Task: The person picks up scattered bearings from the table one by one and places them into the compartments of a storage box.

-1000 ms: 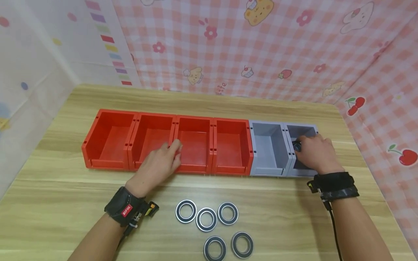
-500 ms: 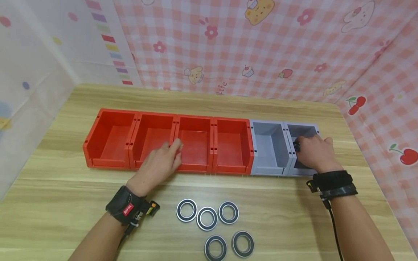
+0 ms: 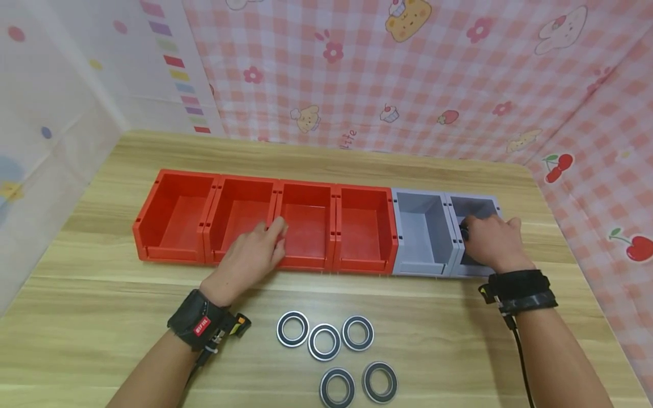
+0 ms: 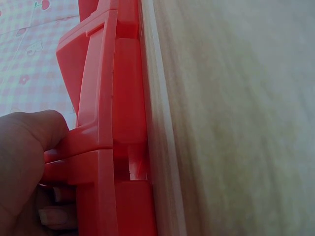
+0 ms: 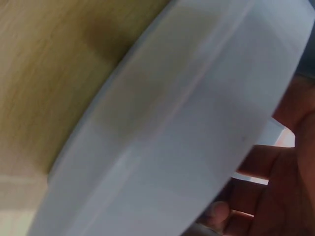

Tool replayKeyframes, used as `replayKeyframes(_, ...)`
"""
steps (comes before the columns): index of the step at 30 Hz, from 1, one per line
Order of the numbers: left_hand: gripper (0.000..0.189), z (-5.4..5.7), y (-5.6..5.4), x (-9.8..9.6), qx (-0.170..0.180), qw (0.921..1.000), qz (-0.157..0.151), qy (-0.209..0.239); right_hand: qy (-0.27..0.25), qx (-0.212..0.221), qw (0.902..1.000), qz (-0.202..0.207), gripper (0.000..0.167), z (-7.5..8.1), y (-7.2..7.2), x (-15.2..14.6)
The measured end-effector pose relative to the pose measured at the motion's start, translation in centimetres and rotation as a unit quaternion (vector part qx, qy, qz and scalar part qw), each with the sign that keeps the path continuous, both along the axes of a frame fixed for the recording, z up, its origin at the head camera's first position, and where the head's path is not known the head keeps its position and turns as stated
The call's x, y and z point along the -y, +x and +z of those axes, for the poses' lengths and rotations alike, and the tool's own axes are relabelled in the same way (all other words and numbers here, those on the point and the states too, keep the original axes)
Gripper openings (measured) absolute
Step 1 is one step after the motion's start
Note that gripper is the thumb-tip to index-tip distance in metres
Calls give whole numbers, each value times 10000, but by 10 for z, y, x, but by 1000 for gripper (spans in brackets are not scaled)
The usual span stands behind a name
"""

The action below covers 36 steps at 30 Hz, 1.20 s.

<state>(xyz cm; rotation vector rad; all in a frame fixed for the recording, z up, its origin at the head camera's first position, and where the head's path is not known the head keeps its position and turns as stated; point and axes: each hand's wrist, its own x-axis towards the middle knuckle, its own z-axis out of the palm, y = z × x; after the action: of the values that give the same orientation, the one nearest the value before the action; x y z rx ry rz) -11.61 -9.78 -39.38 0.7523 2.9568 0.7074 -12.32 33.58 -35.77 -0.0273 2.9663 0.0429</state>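
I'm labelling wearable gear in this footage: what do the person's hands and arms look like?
The left hand and right hand are bare; no sleeves show. The left wrist has a black strap with a red label, the right a black band. Each carries a small yellow-marked device and black cable.

A small indoor corner set out like a workshop bench: a pale wood-grain surface point(image 3: 433, 340) carries four red open-fronted plastic bins point(image 3: 362, 226), two grey open-fronted plastic bins point(image 3: 415, 229) and five flat silver-and-black ring-shaped bearings point(image 3: 337, 342). Pink-and-white checked sheeting point(image 3: 357, 79) printed with cartoon animals and white sheeting with coloured dots point(image 3: 71, 79) enclose it, a homelike touch; the wider room cannot be told.
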Motion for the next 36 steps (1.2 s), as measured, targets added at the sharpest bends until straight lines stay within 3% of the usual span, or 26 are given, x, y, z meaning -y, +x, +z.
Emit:
replayKeyframes(28, 22, -1, 0, 1, -127, 9999, 1, -29, -2, -39, 10000, 6, 24, -4, -1, 0)
replayKeyframes(36, 22, 0, 0, 1, -133, 9999, -4, -50, -47, -232, 9997, 69, 25, -4, 3, 2)
